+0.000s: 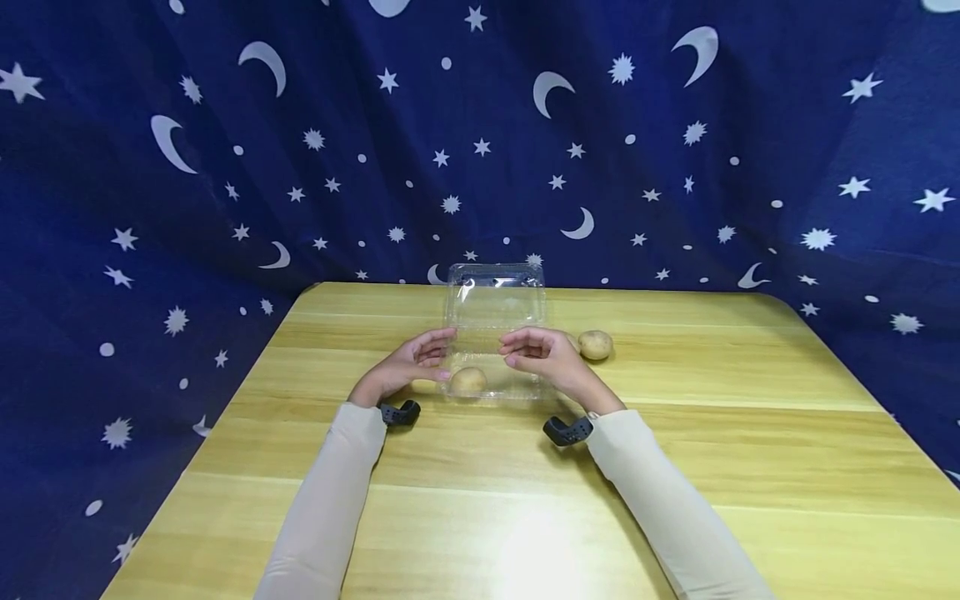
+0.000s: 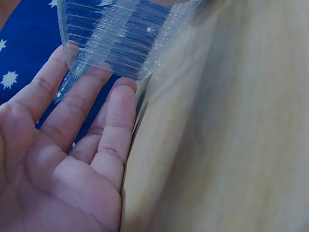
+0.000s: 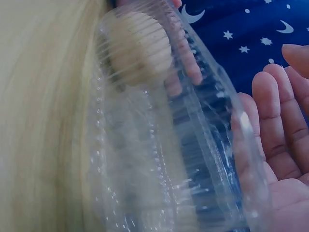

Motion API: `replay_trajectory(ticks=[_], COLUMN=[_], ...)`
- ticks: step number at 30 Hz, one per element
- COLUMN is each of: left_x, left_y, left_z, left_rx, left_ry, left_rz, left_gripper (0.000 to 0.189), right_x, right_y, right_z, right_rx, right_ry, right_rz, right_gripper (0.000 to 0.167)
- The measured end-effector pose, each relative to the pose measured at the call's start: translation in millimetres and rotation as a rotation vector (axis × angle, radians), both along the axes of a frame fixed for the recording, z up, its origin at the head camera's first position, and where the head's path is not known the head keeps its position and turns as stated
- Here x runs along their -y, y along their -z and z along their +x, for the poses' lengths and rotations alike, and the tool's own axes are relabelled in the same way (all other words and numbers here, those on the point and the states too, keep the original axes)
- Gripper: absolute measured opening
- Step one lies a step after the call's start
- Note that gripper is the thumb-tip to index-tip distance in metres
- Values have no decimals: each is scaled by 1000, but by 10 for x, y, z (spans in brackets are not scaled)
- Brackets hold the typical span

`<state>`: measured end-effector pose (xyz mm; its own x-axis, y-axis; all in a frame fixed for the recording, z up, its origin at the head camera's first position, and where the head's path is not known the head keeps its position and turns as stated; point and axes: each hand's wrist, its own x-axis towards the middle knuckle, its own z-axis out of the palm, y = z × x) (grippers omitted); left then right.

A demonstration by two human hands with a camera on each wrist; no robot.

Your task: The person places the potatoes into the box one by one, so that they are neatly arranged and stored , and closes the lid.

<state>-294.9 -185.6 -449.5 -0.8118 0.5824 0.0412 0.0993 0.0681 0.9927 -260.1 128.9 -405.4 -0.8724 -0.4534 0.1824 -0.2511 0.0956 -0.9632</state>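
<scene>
A clear plastic clamshell container (image 1: 517, 395) stands on the table with its lid (image 1: 495, 304) raised at the back. One potato (image 1: 468, 381) lies in its front left corner, and shows through the ribbed wall in the right wrist view. At the left side of the container is my left hand (image 1: 405, 364), fingers extended; in the left wrist view the fingertips (image 2: 99, 72) are right at its ribbed wall. My right hand (image 1: 551, 357) is over the right side, fingers loosely bent, palm toward the container, with nothing between them.
Another potato (image 1: 596, 345) lies on the wooden table (image 1: 465, 500) beyond my right hand. Beside it, a further pale round shape (image 1: 573, 341) is mostly hidden by that hand. A dark blue cloth (image 1: 420, 108) with moons and stars hangs behind the table.
</scene>
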Motion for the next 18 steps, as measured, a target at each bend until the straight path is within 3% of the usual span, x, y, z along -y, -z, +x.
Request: replay_trajectory(ticks=[18], left_x=[8], left_y=[30], left_z=[-16], left_rx=[-5], left_ry=[15], left_rz=[1], left_gripper=[89], right_x=[-277], right_y=[-74], right_z=[-67], right_rx=[75], right_ry=[-39], right_rz=[74], right_gripper=[49])
